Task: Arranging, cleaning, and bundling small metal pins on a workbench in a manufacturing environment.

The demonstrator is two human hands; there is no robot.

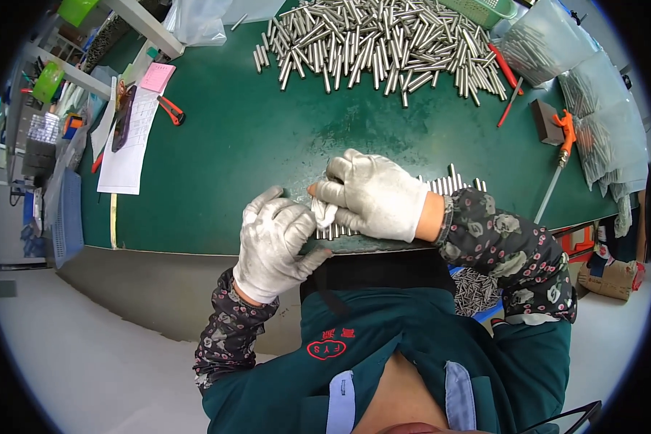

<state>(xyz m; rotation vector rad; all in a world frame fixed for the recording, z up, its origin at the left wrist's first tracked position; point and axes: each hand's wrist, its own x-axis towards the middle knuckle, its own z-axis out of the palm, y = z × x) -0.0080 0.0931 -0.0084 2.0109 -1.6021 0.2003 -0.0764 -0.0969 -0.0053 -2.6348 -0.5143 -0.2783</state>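
Several steel pins [452, 176], long axes fore-and-aft — right grip [380, 195] around white cloth [325, 214], left grip [273, 242] unclear

Gloves [387, 194]: off-white, greyish at the fingers
Pins [383, 52]: silvery grey
Table [224, 123]: deep green, darker smudges
Sleeves [503, 226]: black, printed with pale grey flowers and small pink blooms
Shirt [275, 390]: dark teal with red emblem [327, 350]
Collar [341, 405]: pale blue
Notepad [157, 77]: pink
Cutter [172, 110]: orange-red and black
Air gun [567, 132]: bright orange
Basket [484, 10]: light green
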